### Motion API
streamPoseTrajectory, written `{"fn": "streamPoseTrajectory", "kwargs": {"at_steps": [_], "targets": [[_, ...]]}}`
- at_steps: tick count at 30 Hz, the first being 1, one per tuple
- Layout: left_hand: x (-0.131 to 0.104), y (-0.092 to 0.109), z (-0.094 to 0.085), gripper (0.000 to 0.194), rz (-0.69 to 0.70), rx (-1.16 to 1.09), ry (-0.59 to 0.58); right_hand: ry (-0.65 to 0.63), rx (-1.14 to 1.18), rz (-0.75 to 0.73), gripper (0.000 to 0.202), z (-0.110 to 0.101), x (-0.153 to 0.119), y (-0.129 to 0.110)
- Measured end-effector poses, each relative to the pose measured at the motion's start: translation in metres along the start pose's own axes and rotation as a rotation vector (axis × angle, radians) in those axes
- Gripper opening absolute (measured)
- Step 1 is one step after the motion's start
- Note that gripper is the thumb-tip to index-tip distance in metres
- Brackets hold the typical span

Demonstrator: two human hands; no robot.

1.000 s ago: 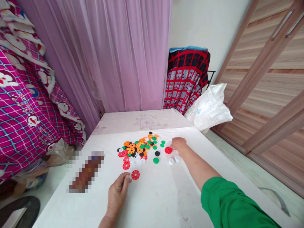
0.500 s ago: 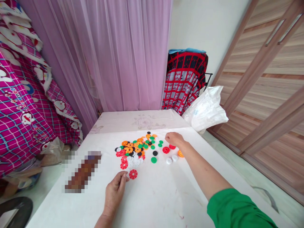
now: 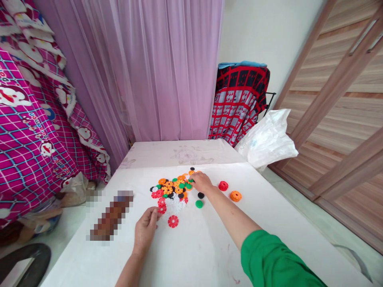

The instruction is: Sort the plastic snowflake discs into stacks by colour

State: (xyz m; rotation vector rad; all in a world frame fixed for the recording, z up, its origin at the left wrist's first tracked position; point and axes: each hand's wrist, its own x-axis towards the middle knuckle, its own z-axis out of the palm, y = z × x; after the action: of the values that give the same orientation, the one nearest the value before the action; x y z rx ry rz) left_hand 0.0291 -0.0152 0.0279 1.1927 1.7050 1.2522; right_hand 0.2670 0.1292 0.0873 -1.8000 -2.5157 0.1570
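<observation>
Our right hand (image 3: pixel 202 182) at right edge of snowflake-disc pile (image 3: pixel 168 185), left hand (image 3: pixel 145 230) at near-left; both grips narrow, hold unclear. Red disc (image 3: pixel 173 221) nearside of pile. Looks light, stiff; we'd pinch notched rim.

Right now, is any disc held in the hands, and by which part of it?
It cannot be told. The right hand is at a green disc, and the left hand is beside a red disc; neither grip shows clearly.
</observation>
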Motion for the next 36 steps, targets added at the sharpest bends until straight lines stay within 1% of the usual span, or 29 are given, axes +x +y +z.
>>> {"fn": "streamPoseTrajectory", "kwargs": {"at_steps": [3, 8, 13, 16, 19, 22, 25, 28, 32, 36], "targets": [[0.006, -0.001, -0.001, 0.064, 0.016, -0.002, 0.012, -0.007, -0.010, -0.018, 0.023, 0.003, 0.006, -0.002], [0.005, -0.004, -0.001, 0.059, 0.016, 0.022, 0.004, -0.028, -0.026, -0.004, 0.022, 0.006, 0.013, -0.002], [0.004, -0.004, 0.000, 0.055, 0.027, 0.043, 0.009, -0.013, -0.031, 0.032, 0.021, 0.001, 0.012, -0.002], [0.005, -0.006, 0.001, 0.053, 0.037, 0.046, 0.007, 0.022, -0.014, 0.051, 0.025, -0.008, -0.004, 0.003], [0.005, -0.007, 0.000, 0.054, 0.043, 0.042, 0.002, 0.034, 0.051, 0.006, 0.029, -0.014, -0.033, 0.011], [0.005, -0.006, -0.001, 0.055, 0.049, 0.049, -0.004, -0.016, 0.088, -0.084, 0.029, -0.013, -0.066, 0.016], [0.004, -0.004, -0.001, 0.057, 0.040, 0.051, -0.003, -0.060, 0.048, -0.123, 0.027, -0.008, -0.086, 0.014], [0.003, -0.002, -0.001, 0.058, 0.024, 0.050, -0.008, -0.052, 0.004, -0.138, 0.029, -0.002, -0.092, 0.009], [0.003, -0.001, -0.002, 0.057, 0.032, 0.045, -0.005, -0.044, -0.032, -0.166, 0.030, 0.004, -0.091, 0.007], [0.003, 0.000, -0.002, 0.056, 0.049, 0.044, -0.007, -0.052, -0.055, -0.161, 0.029, 0.007, -0.090, 0.007]]}}
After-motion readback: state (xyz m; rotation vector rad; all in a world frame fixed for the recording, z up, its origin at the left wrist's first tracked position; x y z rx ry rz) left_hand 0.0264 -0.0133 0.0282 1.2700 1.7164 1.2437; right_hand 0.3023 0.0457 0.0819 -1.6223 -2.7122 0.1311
